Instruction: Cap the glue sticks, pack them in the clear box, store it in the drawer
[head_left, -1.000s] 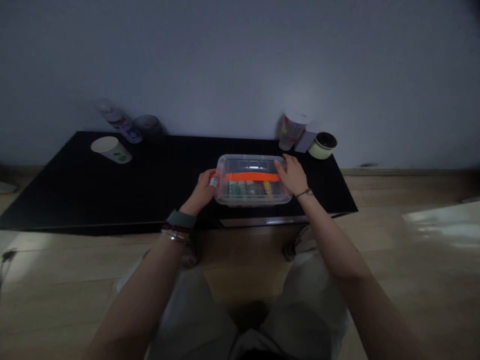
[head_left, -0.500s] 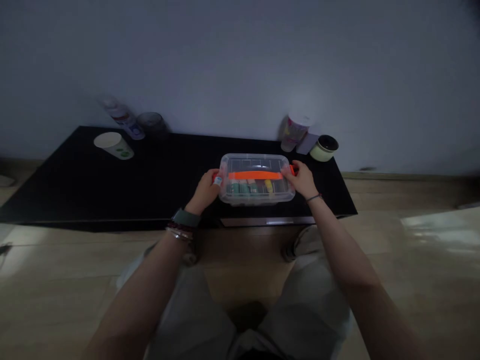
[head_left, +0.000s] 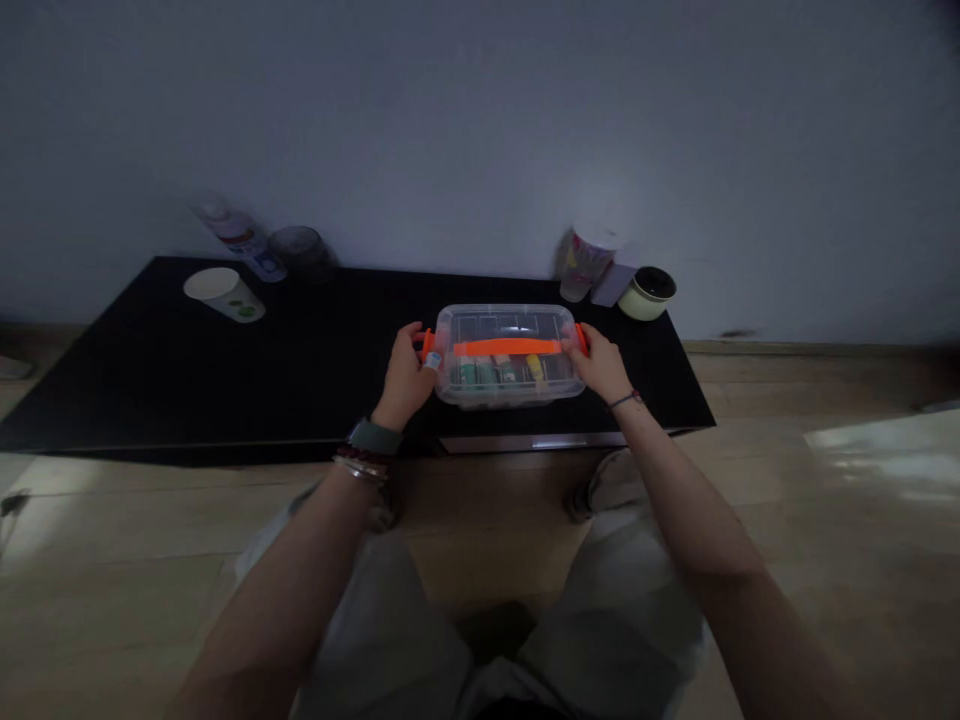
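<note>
A clear plastic storage box (head_left: 517, 325) with an orange carry handle (head_left: 508, 347) rests near the front edge of the black table. Through its walls show several small green-and-white items and a yellow one (head_left: 535, 367). My left hand (head_left: 406, 380) grips the box's left end, fingers bent behind an orange latch (head_left: 427, 345) that stands out from the side, thumb near the rim. At the opposite end, my right hand (head_left: 604, 364) closes on the right orange latch (head_left: 581, 338). The undersides of both hands' fingers are partly hidden.
On the black table (head_left: 360, 330), a paper cup (head_left: 225, 294), a spray-type bottle (head_left: 244, 240) and a dark round container (head_left: 301, 250) stand at the left. A patterned plastic cup (head_left: 587, 265), a small pale box (head_left: 613, 285) and a cream pot (head_left: 648, 294) stand back right, by the wall.
My left fingers have moved up and outward, and the left orange latch now shows more, sticking out from the box. My right hand stays at its end. The view has shifted slightly.
</note>
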